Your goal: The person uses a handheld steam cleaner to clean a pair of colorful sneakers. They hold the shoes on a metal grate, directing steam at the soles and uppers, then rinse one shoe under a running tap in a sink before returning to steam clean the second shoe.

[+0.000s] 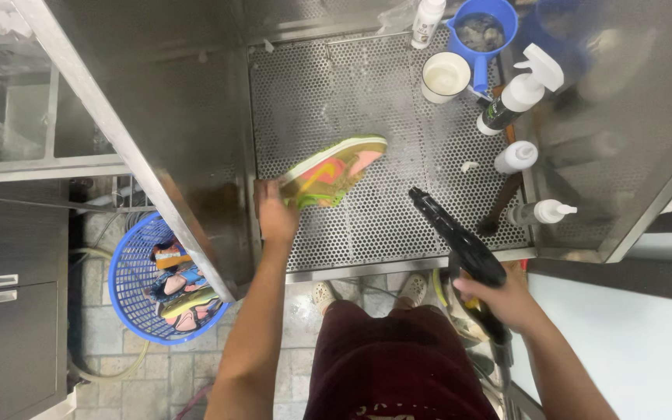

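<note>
A pink, orange and green sneaker point(334, 171) is gripped at the heel by the left hand point(275, 218) and held tilted over the perforated steel wash tray point(367, 225), apparently so runoff drains through. The right hand point(507, 299) is closed around a black spray gun point(460, 245), nozzle aimed toward the shoe. Spray bottles point(519, 93), a white cup point(445, 76) and a blue jug point(482, 31) crowd the far right; a blue basket of shoes point(138, 299) sits near left on the floor.

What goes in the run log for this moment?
left hand: holds shoe over grate | right hand: holds spray gun, aimed at shoe | basket: on floor
</note>
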